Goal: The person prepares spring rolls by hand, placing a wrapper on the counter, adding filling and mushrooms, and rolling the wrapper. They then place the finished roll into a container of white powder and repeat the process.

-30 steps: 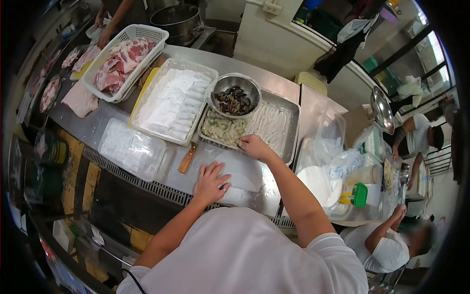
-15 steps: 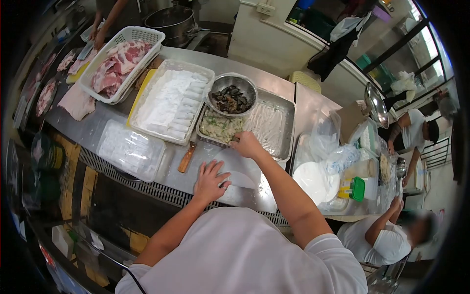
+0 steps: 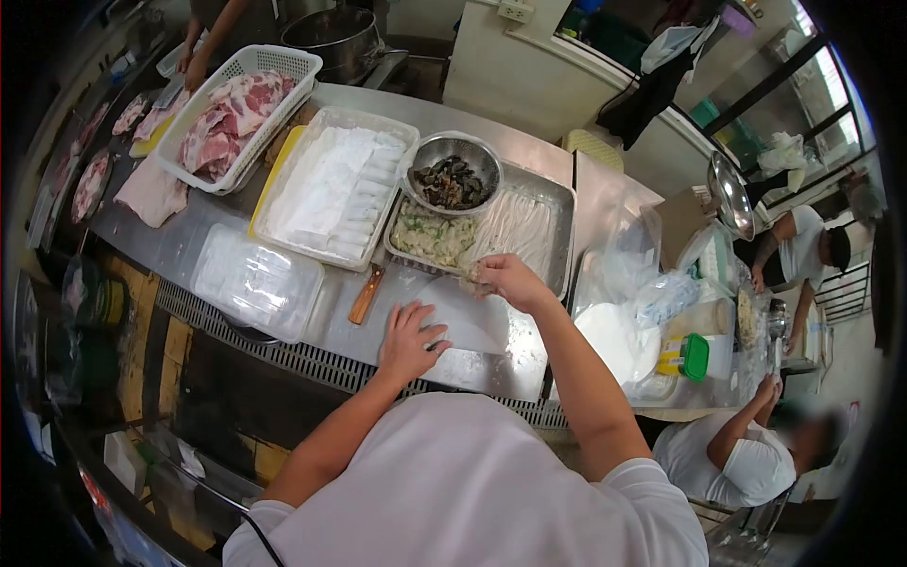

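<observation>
My left hand (image 3: pixel 411 340) lies with fingers spread at the left edge of a thin, pale round wrapper (image 3: pixel 477 326) on the steel table. At the near rim of a metal tray (image 3: pixel 564 241), my right hand (image 3: pixel 513 282) has its fingers pinched round a clump of minced filling (image 3: pixel 475 280). More pale filling with green bits (image 3: pixel 430 236) fills the tray's left part, and whitish strips (image 3: pixel 515 222) lie in its right part. A metal bowl (image 3: pixel 494 170) of dark chopped pieces rests over the tray's far left. A wooden-handled knife (image 3: pixel 367 295) lies left of my left hand; its blade is mostly hidden.
A white tub (image 3: pixel 416 132) holds rolls and white powder. Beside it stand a lidded plastic box (image 3: pixel 255 283) and a basket (image 3: pixel 312 59) of raw meat. To the right are a white wrapper stack (image 3: pixel 614 354) and plastic bags (image 3: pixel 666 300). Other people work right and far left.
My right hand has come out of the filling and moved right and slightly nearer, with a clump in its fingers. My left hand stays nearly in place.
</observation>
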`<state>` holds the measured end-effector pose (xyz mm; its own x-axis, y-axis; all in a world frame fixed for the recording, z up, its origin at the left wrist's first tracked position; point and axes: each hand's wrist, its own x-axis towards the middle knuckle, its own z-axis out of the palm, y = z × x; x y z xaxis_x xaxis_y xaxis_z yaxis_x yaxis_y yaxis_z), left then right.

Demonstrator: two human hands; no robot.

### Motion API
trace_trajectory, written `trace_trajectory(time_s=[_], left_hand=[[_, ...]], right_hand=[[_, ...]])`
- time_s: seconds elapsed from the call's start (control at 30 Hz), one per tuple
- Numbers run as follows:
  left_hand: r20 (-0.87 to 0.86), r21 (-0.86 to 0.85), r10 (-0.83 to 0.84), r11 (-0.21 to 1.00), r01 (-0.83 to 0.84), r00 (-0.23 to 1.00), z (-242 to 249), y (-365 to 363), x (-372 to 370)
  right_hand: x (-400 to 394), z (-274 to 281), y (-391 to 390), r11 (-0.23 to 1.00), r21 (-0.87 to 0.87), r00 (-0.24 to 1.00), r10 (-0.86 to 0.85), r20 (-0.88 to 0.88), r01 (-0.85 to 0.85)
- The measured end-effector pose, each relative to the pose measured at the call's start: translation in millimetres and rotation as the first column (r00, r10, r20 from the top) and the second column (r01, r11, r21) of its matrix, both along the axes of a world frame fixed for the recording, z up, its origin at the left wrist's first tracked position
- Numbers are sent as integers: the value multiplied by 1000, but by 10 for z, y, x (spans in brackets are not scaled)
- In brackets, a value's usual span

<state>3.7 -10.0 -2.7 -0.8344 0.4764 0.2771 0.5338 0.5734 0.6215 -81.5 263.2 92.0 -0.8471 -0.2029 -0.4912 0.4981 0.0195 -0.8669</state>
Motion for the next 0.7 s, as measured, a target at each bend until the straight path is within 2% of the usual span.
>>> trace_trajectory(time_s=[0.1,0.2,0.3,0.33,0.43,0.47,0.57,0.7], left_hand=[[56,6,-4,1000,3,998,30,-22,-10],[81,11,-29,1000,29,996,14,-41,-60],[98,16,-45,999,44,994,-72,-76,-95],[100,20,-50,999,49,994,-46,-90,-97],[98,20,-60,998,58,993,-3,-108,-97],[96,17,-60,998,59,994,1,-115,-98],[64,9,-61,998,60,996,-12,-127,-87],[48,20,-59,998,58,997,-15,-124,-83]], right_hand=[[337,-53,-65,995,-98,996,-17,86,25],[633,-309,-136,984,153,994,102,-33,-96],[831,-26,-432,789,576,945,316,-81,-214],[919,-210,-493,799,592,908,321,-270,-107],[1036,-572,-630,671,742,759,478,-443,11],[1109,-614,-669,666,739,727,457,-513,103],[1198,-448,-741,595,789,701,498,-511,153],[1283,-406,-700,598,793,730,488,-479,121]])
